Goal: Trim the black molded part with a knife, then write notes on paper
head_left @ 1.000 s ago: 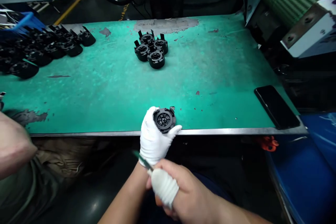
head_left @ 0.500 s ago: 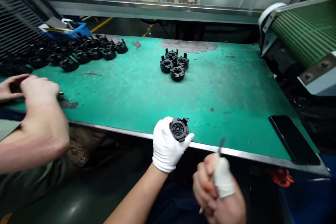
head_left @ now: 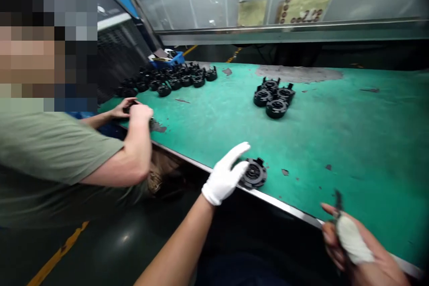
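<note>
My left hand (head_left: pixel 225 175), in a white glove, hovers at the near edge of the green table (head_left: pixel 335 143) with its fingers spread. Its fingertips touch a round black plastic part (head_left: pixel 254 173) that lies flat on the mat beside the metal rim. At the lower right, my bare right hand (head_left: pixel 351 246) is closed around a small cutting tool (head_left: pixel 337 199) whose dark blade points up. One finger of that hand is wrapped in white tape.
A cluster of three similar black parts (head_left: pixel 275 97) sits mid-table. Many more black parts (head_left: pixel 170 79) are piled at the far left by a blue tray (head_left: pixel 166 59). A co-worker in a green shirt (head_left: pixel 50 152) sits at my left, both hands (head_left: pixel 132 109) on the table edge.
The view has swung left, bringing the co-worker into sight. My left hand has set the black part down on the table and opened. My right hand moved out to the right with the tool.
</note>
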Demonstrator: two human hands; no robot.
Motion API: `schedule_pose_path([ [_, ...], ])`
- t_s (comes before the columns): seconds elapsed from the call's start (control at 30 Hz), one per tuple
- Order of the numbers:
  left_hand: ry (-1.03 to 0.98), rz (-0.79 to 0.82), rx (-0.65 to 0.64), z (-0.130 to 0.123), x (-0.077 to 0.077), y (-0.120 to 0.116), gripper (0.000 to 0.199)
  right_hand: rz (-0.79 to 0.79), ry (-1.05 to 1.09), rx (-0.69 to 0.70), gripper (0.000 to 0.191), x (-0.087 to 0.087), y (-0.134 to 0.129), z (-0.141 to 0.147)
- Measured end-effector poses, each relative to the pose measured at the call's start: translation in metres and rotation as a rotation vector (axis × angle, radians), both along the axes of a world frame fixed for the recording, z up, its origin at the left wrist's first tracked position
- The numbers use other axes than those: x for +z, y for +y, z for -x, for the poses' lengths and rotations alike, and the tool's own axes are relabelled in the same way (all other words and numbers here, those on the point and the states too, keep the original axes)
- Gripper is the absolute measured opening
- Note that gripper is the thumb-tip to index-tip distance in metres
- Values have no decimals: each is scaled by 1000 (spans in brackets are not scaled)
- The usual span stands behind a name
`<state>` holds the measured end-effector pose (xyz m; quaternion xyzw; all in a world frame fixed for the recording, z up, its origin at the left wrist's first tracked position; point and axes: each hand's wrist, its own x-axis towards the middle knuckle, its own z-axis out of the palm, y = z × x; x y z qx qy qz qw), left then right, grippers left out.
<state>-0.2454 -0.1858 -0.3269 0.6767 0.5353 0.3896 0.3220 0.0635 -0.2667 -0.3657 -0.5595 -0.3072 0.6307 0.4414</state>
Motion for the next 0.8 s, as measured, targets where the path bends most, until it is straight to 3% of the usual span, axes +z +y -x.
schedule_pose_path([
  [0.1, -83, -23, 134, -2, 0, -17, 58, -212, -470, 250, 36, 26, 10, 15],
  [0.23, 116, -206, 131, -20, -1, -24, 97, -425, -902, 642, 38, 52, 43, 24],
  [0.4, 186, -274, 195, -37, -11, -17, 82, -527, -1162, 885, 39, 63, 76, 32],
  [0.6, 154, -217, 214, -37, -16, -16, 79, -616, -1319, 968, 43, 62, 90, 34],
  [0.73, 164, -214, 196, -37, -14, -14, 75, -588, -1474, 861, 44, 63, 103, 30],
  [0.8, 174, -216, 190, -36, -14, -14, 76, -576, -1417, 843, 42, 65, 107, 27],
])
